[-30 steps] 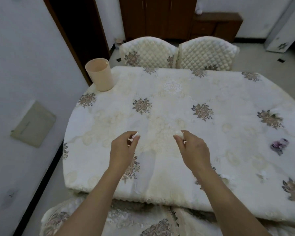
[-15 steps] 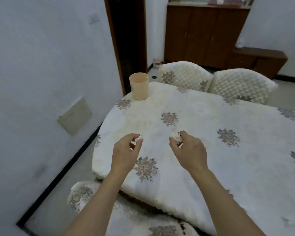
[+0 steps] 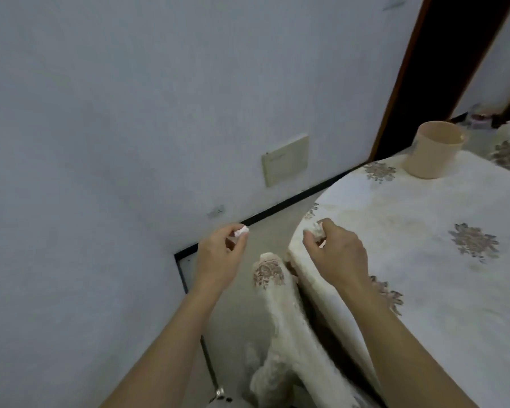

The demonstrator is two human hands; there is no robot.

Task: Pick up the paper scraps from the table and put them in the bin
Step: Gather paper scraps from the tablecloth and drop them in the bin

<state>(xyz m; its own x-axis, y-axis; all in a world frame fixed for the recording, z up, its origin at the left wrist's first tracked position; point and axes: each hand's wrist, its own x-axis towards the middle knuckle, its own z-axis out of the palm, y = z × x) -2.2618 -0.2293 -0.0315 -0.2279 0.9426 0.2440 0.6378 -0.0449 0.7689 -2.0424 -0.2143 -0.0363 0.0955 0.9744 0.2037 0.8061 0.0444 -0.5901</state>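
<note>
My left hand (image 3: 218,254) pinches a small white paper scrap (image 3: 242,230) between thumb and fingertips, held over the floor left of the table. My right hand (image 3: 336,254) holds a crumpled white paper scrap (image 3: 317,229) above the table's left edge. The table (image 3: 424,260) wears a cream floral cloth and fills the right side. A beige round bin (image 3: 430,154) stands upright on the table's far corner, well beyond both hands, with its mouth open upward.
A grey wall (image 3: 100,113) fills the left, with a beige wall plate (image 3: 286,160) low on it. A cloth-covered chair back (image 3: 280,319) stands between my arms against the table edge. A dark door frame (image 3: 424,69) rises behind the bin.
The view has swung left, so the wall now fills most of it. Both hands still hold their scraps; the left hand now hangs off the table, over the floor.
</note>
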